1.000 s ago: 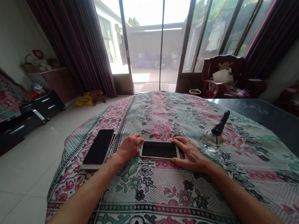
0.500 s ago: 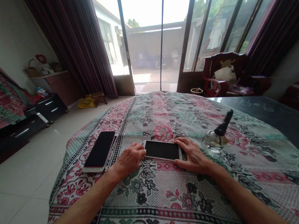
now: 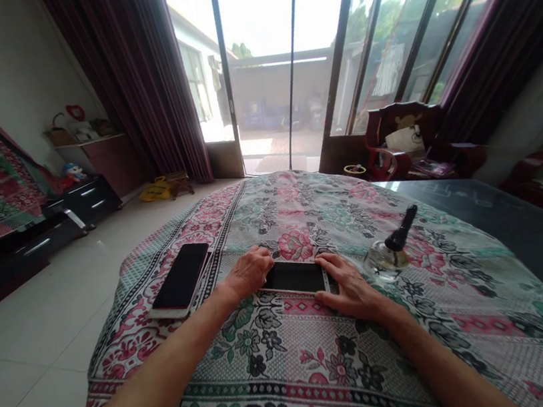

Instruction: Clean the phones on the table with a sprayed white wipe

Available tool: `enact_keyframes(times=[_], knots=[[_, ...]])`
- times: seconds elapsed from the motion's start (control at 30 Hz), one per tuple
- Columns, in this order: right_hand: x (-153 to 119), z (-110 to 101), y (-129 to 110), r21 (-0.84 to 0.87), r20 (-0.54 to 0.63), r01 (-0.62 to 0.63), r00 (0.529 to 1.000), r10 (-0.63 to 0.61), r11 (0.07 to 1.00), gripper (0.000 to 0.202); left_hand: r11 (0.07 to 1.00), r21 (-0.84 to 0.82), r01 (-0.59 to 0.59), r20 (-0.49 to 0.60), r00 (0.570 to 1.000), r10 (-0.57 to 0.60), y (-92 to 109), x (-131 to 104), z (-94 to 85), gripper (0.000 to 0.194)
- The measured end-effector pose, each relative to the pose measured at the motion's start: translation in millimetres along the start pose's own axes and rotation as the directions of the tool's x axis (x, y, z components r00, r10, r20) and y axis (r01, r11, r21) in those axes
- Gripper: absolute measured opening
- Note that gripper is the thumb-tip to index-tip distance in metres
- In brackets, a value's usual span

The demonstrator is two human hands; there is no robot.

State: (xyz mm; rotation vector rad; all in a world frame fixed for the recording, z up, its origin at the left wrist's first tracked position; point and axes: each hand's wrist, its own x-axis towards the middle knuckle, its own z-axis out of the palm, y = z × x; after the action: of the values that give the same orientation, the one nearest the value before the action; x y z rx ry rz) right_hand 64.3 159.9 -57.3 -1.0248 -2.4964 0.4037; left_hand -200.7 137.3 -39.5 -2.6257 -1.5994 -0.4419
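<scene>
Cloth-covered worktop (image 3: 258,394): 2 phones, a pale slab and a glass bottle are carried; if the cloth (image 3: 344,220) were pulled by a dragging forearm, all of them could be shifted together.
Right hand (image 3: 351,288): the right end of the middle phone is grasped, with the thumb placed at the near edge and the fingertips at the far edge; if the thumb were slackened, that end could be dropped or twisted.
Left hand (image 3: 250,274): the left end of the same phone is grasped by bent fingers, and that corner is partly hidden; a poor hold there might go unnoticed, and the screen could be smudged or pressed by accident.
Left stack: a black phone (image 3: 181,277) is laid on a pale slab (image 3: 168,312), whose kind cannot be told; since the 2 are not squarely lined up, the upper could be slid off if the slab were nudged by the left forearm.
Glass bottle (image 3: 384,264): it is placed just beyond the right hand, and its black top (image 3: 400,234) is tilted; it could be tipped or rolled by an outward swing of the wrist.
Middle phone (image 3: 295,277): it is held between both hands, apparently flat on the cloth; if it were pulled unevenly, its edge could be snagged in the weave.
</scene>
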Motion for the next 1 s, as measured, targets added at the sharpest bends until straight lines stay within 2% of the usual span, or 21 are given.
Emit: enact_keyframes(times=[0.2, 0.3, 0.4, 0.53, 0.63, 0.73, 0.87, 1.0], knots=[[0.0, 1.3, 0.3, 0.001, -0.006, -0.003, 1.000, 0.003, 1.000, 0.061, 0.998, -0.032, -0.051, 0.002, 0.999, 0.051, 18.4, -43.0, -1.7, 0.023], [-0.3, 1.0, -0.1, 0.011, -0.006, -0.005, 1.000, 0.005, 1.000, 0.061, 0.996, -0.068, -0.054, -0.019, 0.998, 0.053, 21.0, -51.9, -2.3, 0.024], [0.0, 0.1, -1.1, 0.011, 0.001, -0.012, 1.000, 0.012, 1.000, 0.061, 0.992, -0.106, -0.068, -0.035, 0.997, 0.065, 18.0, -43.4, -2.3, 0.027], [0.4, 0.3, -1.1, 0.006, -0.003, -0.019, 1.000, 0.019, 1.000, 0.061, 0.991, -0.109, -0.077, -0.045, 0.996, 0.072, 11.7, -14.6, 0.6, 0.027], [0.4, 0.9, -0.7, 0.008, -0.002, -0.020, 1.000, 0.020, 1.000, 0.061, 0.993, -0.103, -0.060, -0.052, 0.997, 0.055, 9.8, 6.1, 5.9, 0.025], [0.3, 0.9, -1.0, 0.005, 0.000, -0.017, 1.000, 0.017, 1.000, 0.060, 0.996, -0.087, -0.024, -0.065, 0.998, 0.018, 11.6, 17.2, 13.0, 0.025], [-0.3, 0.8, -1.7, -0.007, -0.002, -0.016, 1.000, 0.016, 1.000, 0.060, 0.996, -0.084, 0.031, -0.116, 0.992, -0.041, 20.2, 13.5, 20.4, 0.027], [-0.9, 0.9, -2.3, 0.004, -0.011, -0.017, 1.000, 0.017, 1.000, 0.060, 0.992, -0.128, 0.005, -0.154, 0.988, -0.025, 31.4, -6.2, 20.2, 0.023]])
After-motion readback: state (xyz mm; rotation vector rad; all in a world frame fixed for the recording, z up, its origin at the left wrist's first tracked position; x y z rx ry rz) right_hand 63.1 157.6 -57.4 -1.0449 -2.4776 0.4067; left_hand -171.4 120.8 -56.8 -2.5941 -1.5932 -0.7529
